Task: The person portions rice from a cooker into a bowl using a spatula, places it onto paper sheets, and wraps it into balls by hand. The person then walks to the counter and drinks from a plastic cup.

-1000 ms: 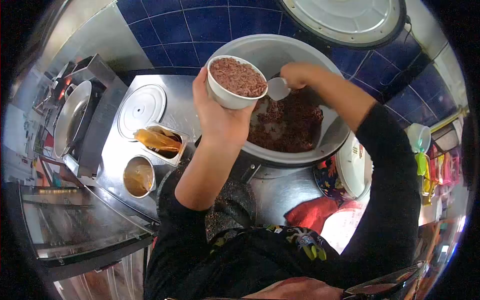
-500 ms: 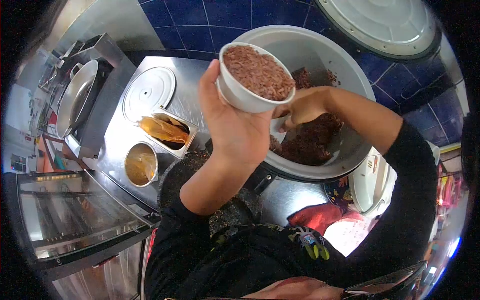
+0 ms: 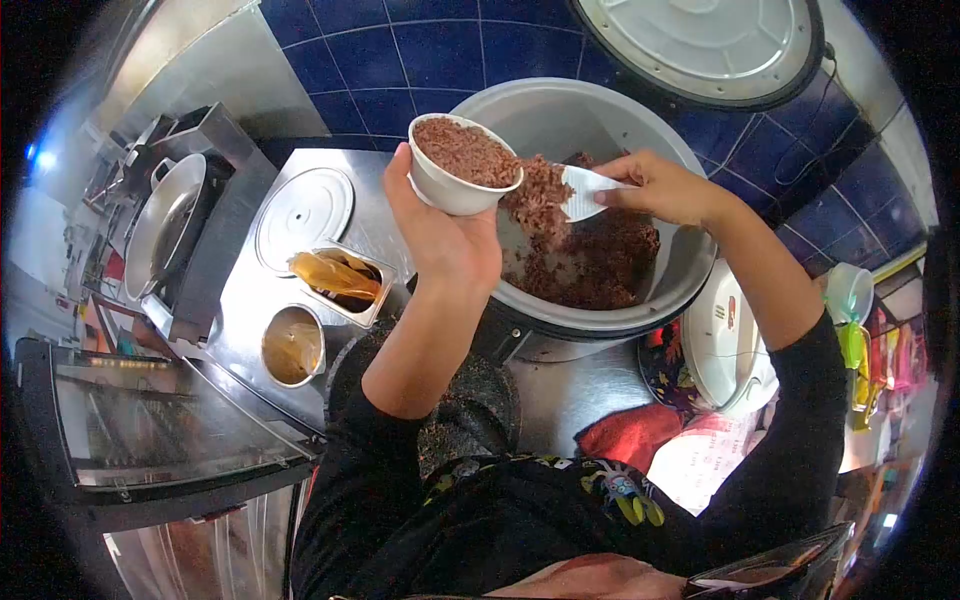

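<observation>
My left hand (image 3: pixel 450 245) is wrapped around a white bowl (image 3: pixel 455 195) from below and the side. Reddish-brown cooked rice (image 3: pixel 465 150) fills that bowl to the rim, and it tilts a little toward the cooker. In my right hand (image 3: pixel 660 190) is a white rice paddle (image 3: pixel 585 194), carrying a clump of the same rice (image 3: pixel 538 195) close to the bowl's right edge. Beneath both hands stands a large rice cooker pot (image 3: pixel 680 160), with more brown rice (image 3: pixel 600 275) on its bottom and wall.
Left of the cooker, a round metal lid (image 3: pixel 305 220), a steel container with yellowish items (image 3: pixel 340 280) and a steel cup (image 3: pixel 293 345) stand on the metal counter. The cooker's open lid (image 3: pixel 705 45) rises behind. A red cloth (image 3: pixel 628 437) and papers (image 3: pixel 700 465) lie in front.
My right hand has risen out of the pot with rice on the paddle. The bowl in my left hand now sits a little further left and lower in view.
</observation>
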A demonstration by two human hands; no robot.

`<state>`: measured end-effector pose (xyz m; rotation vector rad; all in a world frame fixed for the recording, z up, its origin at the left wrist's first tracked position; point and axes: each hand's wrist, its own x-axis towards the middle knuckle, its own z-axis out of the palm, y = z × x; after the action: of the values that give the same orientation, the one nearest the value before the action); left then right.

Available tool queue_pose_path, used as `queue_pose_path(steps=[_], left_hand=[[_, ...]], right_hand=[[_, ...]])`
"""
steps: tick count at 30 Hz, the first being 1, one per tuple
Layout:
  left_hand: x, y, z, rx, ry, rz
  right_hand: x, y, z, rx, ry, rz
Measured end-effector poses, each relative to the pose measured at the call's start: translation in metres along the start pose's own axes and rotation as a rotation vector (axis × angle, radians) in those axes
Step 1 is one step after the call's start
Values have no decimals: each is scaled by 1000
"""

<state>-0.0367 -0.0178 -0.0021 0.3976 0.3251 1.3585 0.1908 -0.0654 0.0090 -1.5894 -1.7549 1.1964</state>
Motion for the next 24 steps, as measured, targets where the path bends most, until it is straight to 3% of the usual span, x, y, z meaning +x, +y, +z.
queue_pose_path(steps=[9,11,13,14,17,20,23,24], left_hand=[[-1,-5,5,133,30,-108],[3,-9,0,145,4,-181],[10,-12,-7,119,-32,-298],[8,-12,-5,102,-29,-349],[1,-11,0,116,-26,-416],[0,-10,1,134,-14,-429],[1,-11,4,132,-38,-418],[2,-12,3,124,-63,-418]], right_hand=[[-27,-39,11,73,355,124],[-27,-44,20,-170,488,27],[-25,-53,38,-671,704,-163],[-32,-69,60,-872,802,10],[-30,-71,110,-1291,914,-56],[-28,-65,137,-1282,975,-133],[-36,-70,115,-1171,1014,-39],[-39,-76,107,-884,1025,27]])
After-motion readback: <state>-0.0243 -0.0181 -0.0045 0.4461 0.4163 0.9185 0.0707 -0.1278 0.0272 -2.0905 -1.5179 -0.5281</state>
